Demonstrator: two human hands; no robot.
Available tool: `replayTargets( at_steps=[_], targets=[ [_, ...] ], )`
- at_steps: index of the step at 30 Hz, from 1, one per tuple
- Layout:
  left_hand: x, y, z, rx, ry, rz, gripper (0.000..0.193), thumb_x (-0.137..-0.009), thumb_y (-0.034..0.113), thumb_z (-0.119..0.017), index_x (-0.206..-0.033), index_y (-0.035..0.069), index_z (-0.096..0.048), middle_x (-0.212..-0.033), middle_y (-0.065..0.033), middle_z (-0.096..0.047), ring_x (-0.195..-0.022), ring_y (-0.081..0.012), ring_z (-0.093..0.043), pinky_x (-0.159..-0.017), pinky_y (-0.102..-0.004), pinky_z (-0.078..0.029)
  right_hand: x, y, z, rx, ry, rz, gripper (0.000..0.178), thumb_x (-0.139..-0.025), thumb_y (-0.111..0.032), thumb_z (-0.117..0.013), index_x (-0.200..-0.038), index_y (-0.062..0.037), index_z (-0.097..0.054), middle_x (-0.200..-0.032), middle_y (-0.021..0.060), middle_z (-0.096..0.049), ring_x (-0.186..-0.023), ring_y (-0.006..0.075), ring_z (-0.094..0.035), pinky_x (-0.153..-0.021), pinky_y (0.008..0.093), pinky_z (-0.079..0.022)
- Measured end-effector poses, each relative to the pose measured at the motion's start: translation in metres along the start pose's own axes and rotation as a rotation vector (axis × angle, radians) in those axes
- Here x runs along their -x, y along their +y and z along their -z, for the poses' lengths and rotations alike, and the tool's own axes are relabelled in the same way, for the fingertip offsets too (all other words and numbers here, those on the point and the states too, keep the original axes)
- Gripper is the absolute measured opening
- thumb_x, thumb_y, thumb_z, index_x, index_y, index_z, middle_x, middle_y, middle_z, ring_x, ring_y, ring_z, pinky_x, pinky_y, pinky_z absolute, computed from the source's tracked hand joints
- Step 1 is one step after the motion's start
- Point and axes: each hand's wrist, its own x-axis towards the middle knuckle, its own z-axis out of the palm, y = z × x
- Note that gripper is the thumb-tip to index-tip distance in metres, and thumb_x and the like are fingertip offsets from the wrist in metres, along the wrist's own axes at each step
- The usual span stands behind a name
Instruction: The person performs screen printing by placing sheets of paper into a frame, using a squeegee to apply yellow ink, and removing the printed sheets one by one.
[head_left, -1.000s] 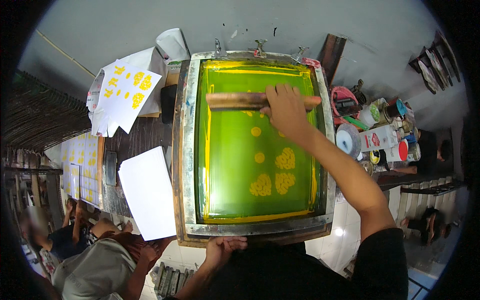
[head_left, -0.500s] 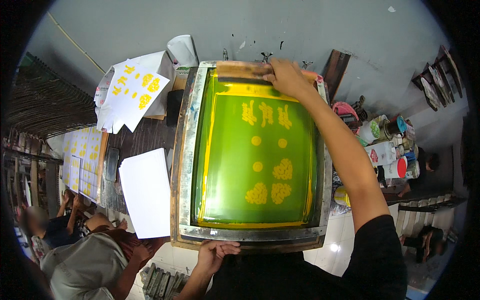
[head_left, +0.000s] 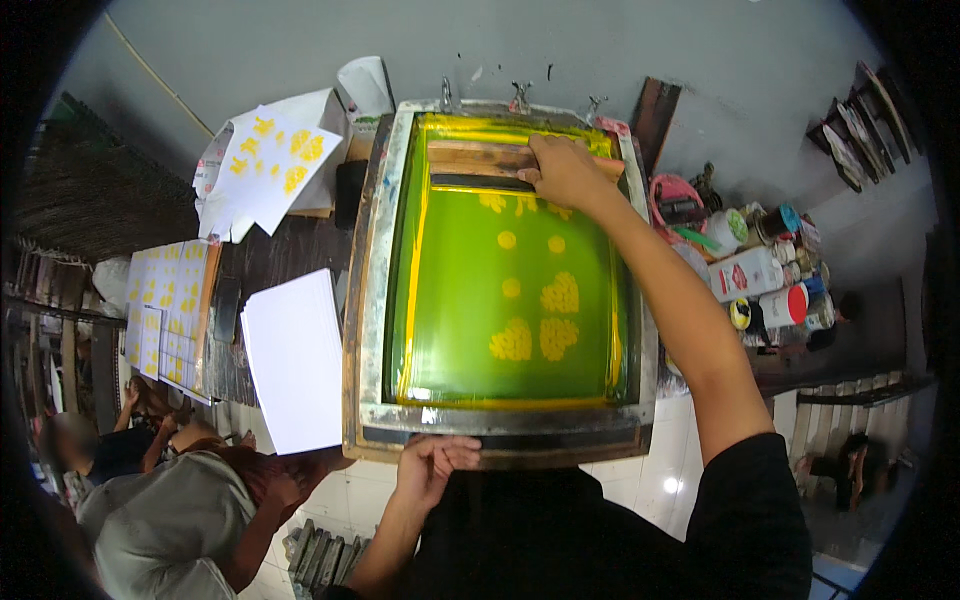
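A silkscreen with green mesh and a metal frame lies before me on a wooden-edged base. Yellow shapes and round dots show in its mesh, with yellow ink along the borders. My right hand is closed around the wooden handle of a squeegee, near the far end of the screen. Its dark blade rests on the mesh and hides part of the upper shapes. At the near edge, my left hand has its fingers bent over the base's rim.
White paper is stacked on the dark table at left. Behind it lies a sheet with yellow prints. Ink pots and bottles crowd the right side. Another person in a grey shirt is at lower left. Clamps stand behind the screen.
My right hand has pulled the squeegee from the far end toward me, over the upper shapes. The left hand stays at the near edge. The whole view has shifted slightly.
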Motion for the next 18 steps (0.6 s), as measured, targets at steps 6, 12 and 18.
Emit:
replayTargets(
  at_steps=[6, 12, 18],
  targets=[
    [-0.001, 0.003, -0.001, -0.050, -0.066, -0.006, 0.031, -0.095, 0.015, -0.054, -0.100, -0.012, -0.069, -0.099, -0.0240, -0.075, -0.082, -0.0326, -0.075, -0.085, -0.0437, -0.060, 0.138, -0.078, 0.004, -0.027, 0.065, -0.002, 0.034, -0.089, -0.025, -0.069, -0.112, -0.0021, -0.060, -0.108, 0.0205, -0.066, -0.104, 0.0371, -0.062, -0.088, 0.0504, -0.045],
    [-0.005, 0.003, 0.001, -0.057, -0.082, 0.007, 0.031, -0.095, 0.015, -0.054, -0.111, -0.008, -0.068, -0.098, -0.0225, -0.075, -0.081, -0.0323, -0.073, -0.084, -0.0425, -0.059, 0.265, -0.148, 0.001, -0.068, 0.139, 0.028, 0.032, -0.085, -0.025, -0.074, -0.105, -0.0055, -0.058, -0.098, 0.0159, -0.059, -0.095, 0.0352, -0.057, -0.082, 0.0488, -0.040],
    [0.016, 0.028, -0.029, 0.019, -0.363, -0.066, 0.038, -0.094, 0.010, -0.054, -0.124, -0.011, -0.064, -0.100, -0.0291, -0.073, -0.084, -0.0357, -0.073, -0.081, -0.0433, -0.060, 0.278, -0.169, 0.054, -0.106, 0.387, 0.023, 0.033, -0.081, -0.015, -0.077, -0.106, -0.0046, -0.059, -0.099, 0.0141, -0.059, -0.095, 0.0362, -0.058, -0.086, 0.0484, -0.041]
  ],
)
